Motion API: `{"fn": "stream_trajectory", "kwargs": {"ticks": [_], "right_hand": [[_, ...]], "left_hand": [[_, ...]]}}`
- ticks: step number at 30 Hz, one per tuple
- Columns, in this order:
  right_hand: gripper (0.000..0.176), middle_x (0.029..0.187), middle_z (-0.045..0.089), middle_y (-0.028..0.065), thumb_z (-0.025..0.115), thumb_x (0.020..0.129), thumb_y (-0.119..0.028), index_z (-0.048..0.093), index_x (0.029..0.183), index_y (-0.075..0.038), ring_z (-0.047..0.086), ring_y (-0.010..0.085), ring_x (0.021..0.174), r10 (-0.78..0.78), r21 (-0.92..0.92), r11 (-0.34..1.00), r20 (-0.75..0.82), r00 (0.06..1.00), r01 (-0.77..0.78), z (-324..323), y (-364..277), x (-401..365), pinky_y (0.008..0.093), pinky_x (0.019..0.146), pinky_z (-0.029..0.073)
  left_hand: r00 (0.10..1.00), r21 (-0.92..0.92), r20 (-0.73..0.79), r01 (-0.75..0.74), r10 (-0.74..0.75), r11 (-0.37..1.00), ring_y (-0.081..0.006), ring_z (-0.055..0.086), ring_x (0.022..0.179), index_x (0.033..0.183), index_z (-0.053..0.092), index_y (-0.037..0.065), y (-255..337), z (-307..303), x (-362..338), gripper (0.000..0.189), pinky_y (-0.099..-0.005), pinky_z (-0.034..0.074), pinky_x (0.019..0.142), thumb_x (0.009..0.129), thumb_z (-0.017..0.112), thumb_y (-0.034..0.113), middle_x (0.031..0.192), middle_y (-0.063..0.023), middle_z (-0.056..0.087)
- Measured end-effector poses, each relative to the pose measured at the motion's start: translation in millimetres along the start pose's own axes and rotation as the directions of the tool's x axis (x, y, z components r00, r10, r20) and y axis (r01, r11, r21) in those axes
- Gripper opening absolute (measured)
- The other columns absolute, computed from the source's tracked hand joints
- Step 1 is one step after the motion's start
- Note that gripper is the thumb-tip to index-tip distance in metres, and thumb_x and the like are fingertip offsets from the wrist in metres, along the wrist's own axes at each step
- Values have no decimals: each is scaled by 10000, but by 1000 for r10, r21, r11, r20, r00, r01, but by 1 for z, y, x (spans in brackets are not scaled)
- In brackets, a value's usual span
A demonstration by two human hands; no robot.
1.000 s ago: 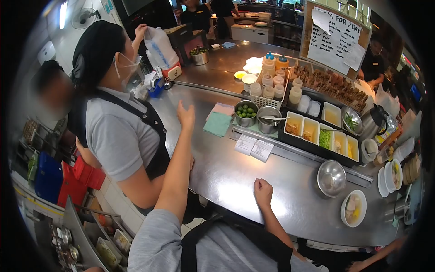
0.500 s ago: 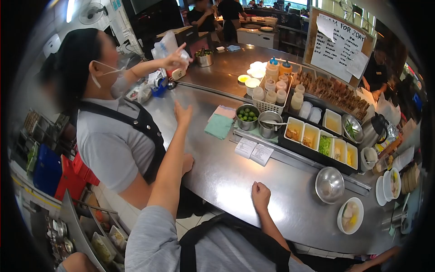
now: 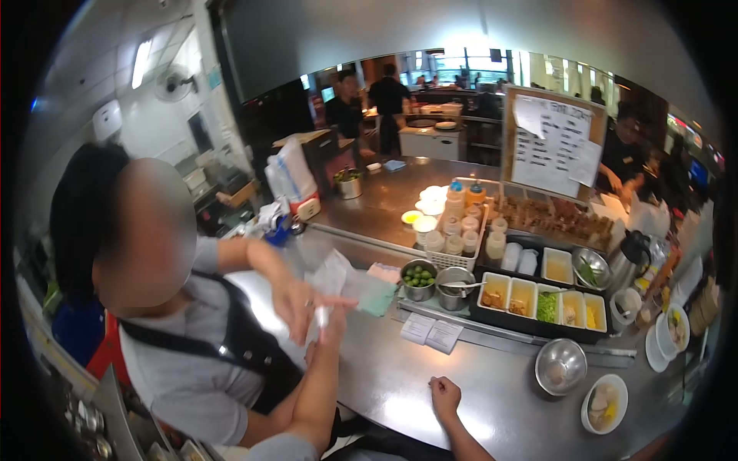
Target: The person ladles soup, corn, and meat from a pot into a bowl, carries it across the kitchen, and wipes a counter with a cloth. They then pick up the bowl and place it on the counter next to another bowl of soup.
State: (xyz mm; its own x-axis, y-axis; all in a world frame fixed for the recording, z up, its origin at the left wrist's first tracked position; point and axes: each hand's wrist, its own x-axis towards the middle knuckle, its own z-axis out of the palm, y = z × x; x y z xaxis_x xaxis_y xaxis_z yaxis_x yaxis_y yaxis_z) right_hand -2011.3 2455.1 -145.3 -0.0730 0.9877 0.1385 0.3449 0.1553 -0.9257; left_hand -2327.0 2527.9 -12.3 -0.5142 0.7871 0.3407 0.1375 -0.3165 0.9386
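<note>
My left hand (image 3: 332, 329) is raised over the left end of the steel counter (image 3: 384, 361), its fingers closed around a small white thing (image 3: 321, 315) whose kind I cannot tell. A co-worker's hand (image 3: 292, 303) overlaps it from the left, fingers spread. Just beyond both hands is a crumpled clear plastic bag (image 3: 334, 273), in front of a folded green cloth (image 3: 377, 298). My right hand (image 3: 445, 396) rests as a loose fist near the counter's front edge, with nothing showing in it. Two paper slips (image 3: 432, 332) lie beyond that fist.
A co-worker (image 3: 192, 346) stands close at my left. Limes fill a metal pot (image 3: 419, 283); beside it stands another pot (image 3: 457, 288) with a spoon. Ingredient tubs (image 3: 546, 306), a steel bowl (image 3: 560, 367) and a soup bowl (image 3: 605, 405) are at right. Squeeze bottles stand in a basket (image 3: 453, 259).
My left hand has come down and now closes on something white. The co-worker's pointing arm has lowered to meet it. A clear bag now appears beyond them. The view has tilted up.
</note>
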Motion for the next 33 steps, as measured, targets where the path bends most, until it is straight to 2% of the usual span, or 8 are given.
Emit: {"fn": "stream_trajectory", "kwargs": {"ticks": [4, 10, 12, 14, 21, 25, 29, 33], "right_hand": [[354, 859, 569, 50, 487, 864, -365, 524, 1063, -74, 562, 146, 694, 205, 717, 517, 427, 881, -468, -26, -43, 16, 257, 582, 449], [278, 903, 587, 67, 467, 886, -291, 527, 1030, -60, 561, 153, 706, 31, 823, -78, 566, 824, -562, -76, -34, -18, 286, 678, 456], [184, 874, 601, 62, 497, 871, -203, 561, 969, -60, 563, 148, 713, 131, 887, 30, 454, 881, -461, -89, -21, -44, 283, 711, 450], [157, 843, 593, 43, 522, 853, -187, 570, 943, -68, 555, 126, 712, 240, 960, 17, 269, 933, -281, -111, -19, -76, 258, 681, 441], [238, 909, 589, 14, 488, 822, -21, 556, 1050, -29, 545, 99, 773, 363, 830, 530, -407, 839, 173, -197, -49, -179, 230, 684, 423], [257, 760, 605, 39, 583, 791, -133, 541, 1021, -26, 521, 94, 581, 143, 319, 944, -161, 977, -85, -222, -82, -219, 237, 516, 394], [236, 658, 580, 90, 623, 781, -209, 519, 932, -60, 520, 123, 524, 144, -54, 987, -152, 978, -153, -239, -130, -258, 244, 496, 393], [247, 610, 556, 65, 649, 759, -168, 493, 924, -71, 519, 139, 530, 344, 143, 939, -361, 867, -313, -263, -184, -316, 253, 494, 390]], "left_hand": [[873, -305, 312, 467, -376, 830, -158, 519, 966, 1210, 420, 126, 3, 60, -90, 370, -390, 432, 811, 872, 506, 249, 1115, -17, 519], [591, 455, 605, 293, -534, 841, -208, 506, 980, 1190, 429, 67, 53, 118, -160, 452, -358, 431, 826, 851, 532, 348, 1155, -76, 492], [562, 810, 565, -236, -605, 537, -257, 479, 1028, 1206, 421, 26, 15, 105, -157, 463, -375, 381, 905, 874, 484, 343, 1163, -110, 478], [839, -242, 544, 194, -32, 951, -313, 514, 961, 1175, 460, -28, 84, 60, -230, 571, -387, 364, 905, 862, 376, 442, 1159, -162, 501], [176, 233, 953, 96, -247, 968, -203, 538, 927, 1142, 508, 24, 79, 174, -201, 350, -326, 416, 814, 876, 444, 242, 1071, -80, 540], [373, 17, 912, 382, -171, 924, -203, 517, 978, 1201, 441, 26, 126, 192, -217, 481, -317, 413, 817, 851, 520, 347, 1106, -93, 518], [-538, 5, 825, 313, 173, 950, -203, 450, 1110, 1283, 348, 34, 183, 217, -294, 735, -337, 374, 890, 688, 725, 242, 1240, -102, 434], [-646, 47, 756, 222, 111, 974, -117, 559, 862, 1140, 489, 12, 185, 224, -365, 501, -238, 465, 695, 693, 702, 83, 1010, -61, 580]]}}
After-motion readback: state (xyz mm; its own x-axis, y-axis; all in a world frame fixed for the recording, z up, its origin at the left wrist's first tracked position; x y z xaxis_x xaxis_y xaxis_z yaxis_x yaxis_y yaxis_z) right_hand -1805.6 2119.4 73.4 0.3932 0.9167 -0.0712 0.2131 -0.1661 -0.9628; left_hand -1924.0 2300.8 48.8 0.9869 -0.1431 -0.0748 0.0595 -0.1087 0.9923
